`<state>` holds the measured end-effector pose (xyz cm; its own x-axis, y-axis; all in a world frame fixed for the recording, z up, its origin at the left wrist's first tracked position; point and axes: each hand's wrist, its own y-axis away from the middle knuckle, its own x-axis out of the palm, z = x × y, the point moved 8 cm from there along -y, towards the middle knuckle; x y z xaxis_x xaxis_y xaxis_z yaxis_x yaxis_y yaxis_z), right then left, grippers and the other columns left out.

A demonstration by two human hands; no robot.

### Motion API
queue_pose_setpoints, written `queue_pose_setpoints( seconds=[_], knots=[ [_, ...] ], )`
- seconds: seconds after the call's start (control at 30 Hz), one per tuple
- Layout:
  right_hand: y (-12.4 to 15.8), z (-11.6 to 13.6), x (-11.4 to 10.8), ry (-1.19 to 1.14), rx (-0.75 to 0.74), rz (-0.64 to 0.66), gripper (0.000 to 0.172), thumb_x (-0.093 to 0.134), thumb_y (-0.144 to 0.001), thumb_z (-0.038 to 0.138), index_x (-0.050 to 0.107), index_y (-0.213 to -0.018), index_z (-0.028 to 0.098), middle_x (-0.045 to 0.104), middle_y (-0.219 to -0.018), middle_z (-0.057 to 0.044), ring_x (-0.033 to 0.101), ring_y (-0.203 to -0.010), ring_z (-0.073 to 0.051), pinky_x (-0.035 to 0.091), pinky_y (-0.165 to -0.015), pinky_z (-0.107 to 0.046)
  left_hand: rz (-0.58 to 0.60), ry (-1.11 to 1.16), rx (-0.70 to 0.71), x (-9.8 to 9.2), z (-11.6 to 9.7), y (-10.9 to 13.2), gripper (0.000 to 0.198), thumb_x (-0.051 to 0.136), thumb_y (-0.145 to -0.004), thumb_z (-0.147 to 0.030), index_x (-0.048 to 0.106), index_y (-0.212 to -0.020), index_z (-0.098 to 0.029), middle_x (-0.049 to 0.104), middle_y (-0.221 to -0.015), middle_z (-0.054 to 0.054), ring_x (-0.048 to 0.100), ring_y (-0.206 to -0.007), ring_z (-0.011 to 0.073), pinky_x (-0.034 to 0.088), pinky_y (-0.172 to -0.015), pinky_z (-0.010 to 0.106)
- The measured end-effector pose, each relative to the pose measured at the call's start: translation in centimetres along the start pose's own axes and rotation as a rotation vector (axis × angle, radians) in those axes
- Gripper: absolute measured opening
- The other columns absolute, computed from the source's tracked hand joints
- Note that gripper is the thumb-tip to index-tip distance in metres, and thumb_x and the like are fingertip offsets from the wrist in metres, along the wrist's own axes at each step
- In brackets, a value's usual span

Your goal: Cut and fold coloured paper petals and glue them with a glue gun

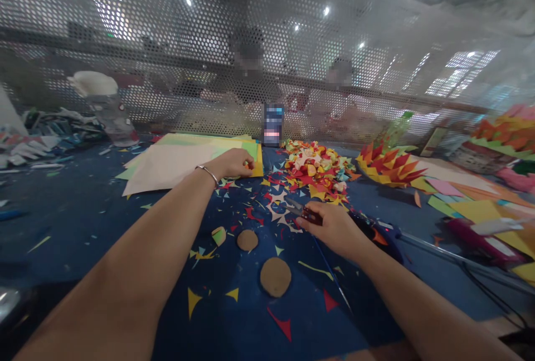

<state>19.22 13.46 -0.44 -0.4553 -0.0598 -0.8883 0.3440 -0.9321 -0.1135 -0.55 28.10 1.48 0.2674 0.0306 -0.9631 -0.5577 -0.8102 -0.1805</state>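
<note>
Paper sheets (175, 167): left of petal heap (315, 163) | left hand (234, 163): left of heap, over sheets, fingers curled, cannot tell whether gripping | scissors (295, 205): nearer than heap, held in right hand (334, 227) | spiky paper flower (388, 170): right of heap

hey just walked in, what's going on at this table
A person's right hand holds scissors above scattered paper scraps. The left hand is at a stack of paper sheets; its grip is unclear. Two brown discs lie nearer the person, and a heap of colourful paper pieces sits beyond the scissors.
</note>
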Motion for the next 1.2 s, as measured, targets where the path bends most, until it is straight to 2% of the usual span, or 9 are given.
queue_pose_setpoints(
  seconds=[0.1,0.23,0.37,0.47,0.7,0.83,0.97,1.07,1.2],
  knots=[
    [0.0,-0.1,0.0,-0.011,0.001,-0.004,0.029,0.055,-0.086,0.038,0.043,-0.066,0.02,0.045,-0.059,0.004,0.042,-0.054,-0.012,0.027,-0.052,-0.024,-0.107,-0.098,0.008,-1.4,-1.2,0.0,0.016,0.061,-0.069,-0.023,0.074,-0.078,-0.021,0.068,-0.093,0.007,0.057,-0.092,0.0245,0.043,-0.078,0.032],
    [0.1,0.0,-0.2,0.018,0.006,-0.004,0.031,0.055,-0.086,0.038,0.042,-0.065,0.02,0.044,-0.059,0.004,0.042,-0.055,-0.012,0.027,-0.052,-0.024,-0.362,-0.221,-0.02,-4.8,-2.5,0.9,0.022,0.051,-0.081,-0.022,0.073,-0.081,-0.02,0.059,-0.111,0.01,0.043,-0.113,0.0313,0.035,-0.095,0.045],
    [0.0,0.2,-0.1,0.012,0.002,0.01,0.031,0.055,-0.086,0.038,0.041,-0.065,0.02,0.045,-0.059,0.004,0.043,-0.055,-0.012,0.027,-0.052,-0.024,-0.578,-0.313,-0.089,-7.2,-3.0,2.2,0.025,0.048,-0.086,-0.023,0.07,-0.077,-0.017,0.057,-0.103,0.012,0.05,-0.1,0.0286,0.042,-0.081,0.041],
    [0.0,0.2,-0.1,0.01,0.004,0.005,0.031,0.055,-0.086,0.037,0.041,-0.064,0.02,0.044,-0.059,0.005,0.042,-0.055,-0.011,0.026,-0.052,-0.025,-0.652,-0.239,-0.15,-7.8,-2.6,2.6,0.025,0.046,-0.089,-0.026,0.068,-0.081,-0.018,0.057,-0.103,0.011,0.054,-0.092,0.0251,0.044,-0.073,0.036],
    [0.0,0.3,-0.1,-0.011,-0.003,-0.001,0.031,0.055,-0.086,0.037,0.041,-0.064,0.02,0.044,-0.058,0.005,0.041,-0.054,-0.011,0.027,-0.052,-0.025,-1.042,-0.139,-0.306,-9.9,-0.3,5.0,0.019,0.044,-0.092,-0.031,0.059,-0.093,-0.02,0.059,-0.102,0.01,0.051,-0.106,0.0272,0.038,-0.092,0.043],
    [0.0,0.1,0.1,-0.017,0.016,0.005,0.031,0.055,-0.085,0.039,0.041,-0.064,0.02,0.043,-0.058,0.005,0.041,-0.054,-0.012,0.026,-0.051,-0.025,-1.173,0.008,-0.381,-11.2,0.3,6.6,0.03,0.028,-0.099,-0.037,0.05,-0.107,-0.018,0.061,-0.098,0.005,0.056,-0.095,0.0193,0.041,-0.085,0.037],
    [0.0,0.0,-0.2,-0.051,0.009,-0.032,0.031,0.054,-0.086,0.041,0.043,-0.065,0.02,0.044,-0.059,0.004,0.041,-0.055,-0.012,0.027,-0.052,-0.025,-1.237,0.071,-0.294,-13.4,-2.7,7.6,0.041,0.012,-0.101,-0.041,0.041,-0.122,-0.02,0.058,-0.117,0.006,0.054,-0.109,0.0173,0.042,-0.09,0.035],
    [0.0,-0.4,-1.4,-0.104,0.032,-0.153,0.033,0.053,-0.085,0.045,0.046,-0.066,0.02,0.043,-0.06,0.003,0.041,-0.056,-0.013,0.029,-0.053,-0.026,-1.182,0.003,-0.22,-14.8,-6.6,7.7,0.042,0.012,-0.1,-0.044,0.037,-0.13,-0.028,0.047,-0.136,0.004,0.038,-0.132,0.0221,0.04,-0.098,0.039],
    [0.0,-1.6,-2.3,-0.28,0.125,-0.295,0.035,0.052,-0.085,0.049,0.046,-0.067,0.02,0.039,-0.058,0.004,0.038,-0.054,-0.012,0.029,-0.051,-0.026,-1.2,0.083,-0.158,-15.7,-10.2,9.3,0.046,0.0,-0.1,-0.037,0.028,-0.137,-0.033,0.038,-0.145,0.0,0.027,-0.139,0.0176,0.038,-0.105,0.037]
  ],
)
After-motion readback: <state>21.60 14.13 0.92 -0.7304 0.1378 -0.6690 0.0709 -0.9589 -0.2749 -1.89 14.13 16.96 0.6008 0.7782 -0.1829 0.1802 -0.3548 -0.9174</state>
